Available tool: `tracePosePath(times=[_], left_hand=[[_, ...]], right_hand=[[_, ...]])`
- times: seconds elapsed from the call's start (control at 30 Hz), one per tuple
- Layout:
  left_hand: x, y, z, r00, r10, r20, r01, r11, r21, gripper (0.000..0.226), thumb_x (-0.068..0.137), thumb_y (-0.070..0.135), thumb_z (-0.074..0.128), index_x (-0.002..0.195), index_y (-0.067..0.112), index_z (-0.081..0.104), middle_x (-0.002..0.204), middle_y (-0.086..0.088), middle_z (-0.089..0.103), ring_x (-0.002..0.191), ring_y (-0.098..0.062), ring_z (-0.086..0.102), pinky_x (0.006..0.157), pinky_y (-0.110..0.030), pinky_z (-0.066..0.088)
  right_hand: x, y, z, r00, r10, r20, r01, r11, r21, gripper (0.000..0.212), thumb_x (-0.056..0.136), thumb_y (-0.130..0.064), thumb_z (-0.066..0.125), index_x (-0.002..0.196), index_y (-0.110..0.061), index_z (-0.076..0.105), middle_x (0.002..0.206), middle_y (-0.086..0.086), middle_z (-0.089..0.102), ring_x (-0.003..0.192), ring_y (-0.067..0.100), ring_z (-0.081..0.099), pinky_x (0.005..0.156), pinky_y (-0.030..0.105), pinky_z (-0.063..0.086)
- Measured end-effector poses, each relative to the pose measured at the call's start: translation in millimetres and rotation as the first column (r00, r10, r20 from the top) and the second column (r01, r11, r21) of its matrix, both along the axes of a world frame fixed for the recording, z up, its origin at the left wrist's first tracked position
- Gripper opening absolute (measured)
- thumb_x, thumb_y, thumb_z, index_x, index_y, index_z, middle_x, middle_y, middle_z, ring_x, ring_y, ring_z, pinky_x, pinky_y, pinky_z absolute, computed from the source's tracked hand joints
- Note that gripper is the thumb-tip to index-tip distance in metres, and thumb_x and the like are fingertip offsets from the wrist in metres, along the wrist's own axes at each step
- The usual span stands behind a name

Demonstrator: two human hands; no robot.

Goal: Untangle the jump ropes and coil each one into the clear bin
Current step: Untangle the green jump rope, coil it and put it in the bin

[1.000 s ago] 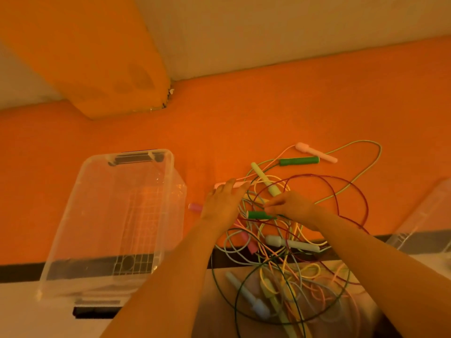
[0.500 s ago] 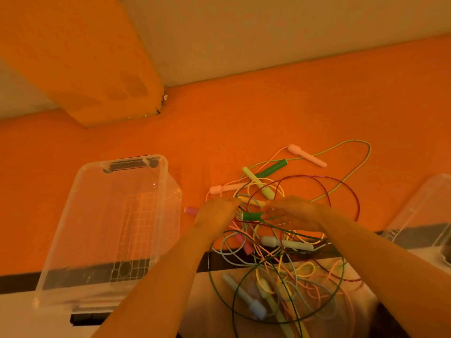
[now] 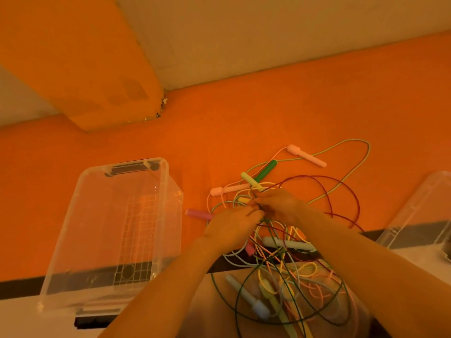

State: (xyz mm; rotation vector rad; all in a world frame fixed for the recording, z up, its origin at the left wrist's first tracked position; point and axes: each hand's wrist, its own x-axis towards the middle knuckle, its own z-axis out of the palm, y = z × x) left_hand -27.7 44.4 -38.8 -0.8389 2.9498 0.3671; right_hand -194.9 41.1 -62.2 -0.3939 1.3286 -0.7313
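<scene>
A tangle of thin jump ropes [image 3: 280, 259] in green, yellow, pink, dark red and pale blue lies on the orange floor, right of centre. Loose handles stick out: a green handle [image 3: 266, 170], a pale pink handle [image 3: 308, 156], another pink handle [image 3: 199, 214], a white handle [image 3: 288, 243]. My left hand [image 3: 233, 228] and my right hand [image 3: 280, 206] meet over the middle of the tangle, fingers pinched on cords there. The green handle held earlier is hidden under my hands. The clear bin [image 3: 80, 242] stands open on the left with nothing in it.
A second clear plastic piece, perhaps a lid or bin [image 3: 419, 211], lies at the right edge. An orange block [image 3: 80, 59] juts from the wall at the upper left. A dark stripe [image 3: 19, 286] and a pale floor band run along the near side.
My hands have come together over the tangle's centre and closed on the cords. The far green handle has swung from lying level to slanting.
</scene>
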Motion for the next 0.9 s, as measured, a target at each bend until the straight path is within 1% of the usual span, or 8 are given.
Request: tracePosePath(times=[0.13, 0.23, 0.4, 0.5, 0.63, 0.73, 0.83, 0.9], left_hand=[[14, -7, 5, 0.959, 0.279, 0.057, -0.280, 0.960, 0.002, 0.042, 0.097, 0.023, 0.049, 0.137, 0.019, 0.040, 0.133, -0.003, 0.048, 0.110, -0.024, 0.055, 0.078, -0.037, 0.048], [23, -16, 2, 0.928, 0.359, 0.095, -0.359, 0.933, -0.015, 0.054, 0.095, 0.025, 0.053, 0.145, 0.020, 0.031, 0.141, -0.004, 0.041, 0.119, -0.025, 0.049, 0.085, -0.036, 0.044], [34, -24, -13, 0.868, 0.492, 0.064, -0.496, 0.864, 0.087, 0.087, 0.087, 0.013, 0.063, 0.152, 0.034, 0.008, 0.154, -0.005, 0.025, 0.136, -0.027, 0.034, 0.102, -0.041, 0.042], [35, -25, -12, 0.843, 0.536, 0.053, -0.538, 0.841, 0.062, 0.077, 0.091, 0.017, 0.060, 0.152, 0.032, 0.016, 0.156, -0.005, 0.022, 0.140, -0.026, 0.026, 0.107, -0.043, 0.036], [36, -30, -8, 0.869, 0.482, 0.113, -0.480, 0.876, -0.045, 0.035, 0.100, 0.024, 0.045, 0.133, 0.020, 0.052, 0.143, -0.003, 0.046, 0.130, -0.023, 0.040, 0.099, -0.035, 0.037], [37, -28, 0, 0.865, 0.465, 0.188, -0.477, 0.879, 0.021, 0.028, 0.102, 0.028, 0.039, 0.119, 0.016, 0.058, 0.115, -0.007, 0.064, 0.104, -0.026, 0.059, 0.078, -0.033, 0.043], [36, -24, -1, 0.878, 0.437, 0.198, -0.460, 0.883, 0.094, 0.028, 0.101, 0.034, 0.041, 0.120, 0.020, 0.058, 0.108, -0.008, 0.067, 0.099, -0.029, 0.062, 0.076, -0.036, 0.047], [31, -21, -3, 0.887, 0.410, 0.214, -0.440, 0.890, 0.117, 0.028, 0.102, 0.032, 0.041, 0.124, 0.024, 0.055, 0.107, -0.007, 0.067, 0.098, -0.030, 0.063, 0.075, -0.037, 0.048]], right_hand=[[-12, 6, 9, 0.991, 0.101, -0.084, -0.107, 0.991, -0.076, 0.023, 0.090, 0.005, 0.055, 0.110, -0.003, 0.063, 0.087, 0.009, 0.067, 0.066, 0.010, 0.063, 0.058, 0.019, 0.053], [-16, 6, 15, 0.974, 0.190, -0.126, -0.206, 0.969, -0.133, 0.028, 0.088, 0.005, 0.059, 0.114, -0.003, 0.064, 0.095, 0.010, 0.068, 0.082, 0.018, 0.063, 0.073, 0.026, 0.050], [-18, 0, 33, 0.919, 0.384, -0.090, -0.394, 0.901, -0.183, 0.023, 0.083, 0.003, 0.065, 0.095, -0.016, 0.071, 0.095, 0.008, 0.070, 0.090, 0.018, 0.063, 0.083, 0.030, 0.050], [-22, -3, 35, 0.874, 0.479, -0.079, -0.485, 0.854, -0.191, 0.021, 0.083, 0.000, 0.066, 0.092, -0.017, 0.074, 0.093, 0.005, 0.072, 0.089, 0.014, 0.065, 0.084, 0.031, 0.050], [-30, -3, 33, 0.845, 0.528, -0.091, -0.535, 0.830, -0.157, 0.021, 0.084, -0.002, 0.066, 0.103, -0.010, 0.070, 0.087, 0.002, 0.072, 0.081, 0.009, 0.064, 0.067, 0.022, 0.048], [-42, 0, 28, 0.865, 0.477, -0.156, -0.495, 0.863, -0.102, 0.018, 0.085, 0.001, 0.065, 0.099, -0.010, 0.071, 0.080, 0.002, 0.069, 0.071, 0.008, 0.061, 0.061, 0.019, 0.047], [-51, 4, 22, 0.796, 0.425, -0.430, -0.506, 0.858, -0.088, 0.019, 0.082, 0.003, 0.067, 0.098, -0.006, 0.073, 0.068, -0.001, 0.064, 0.059, 0.008, 0.051, 0.050, 0.014, 0.039], [-49, 5, 19, 0.742, 0.419, -0.523, -0.551, 0.826, -0.120, 0.022, 0.080, 0.003, 0.070, 0.101, -0.003, 0.072, 0.082, 0.002, 0.069, 0.066, 0.003, 0.056, 0.056, 0.008, 0.043]])
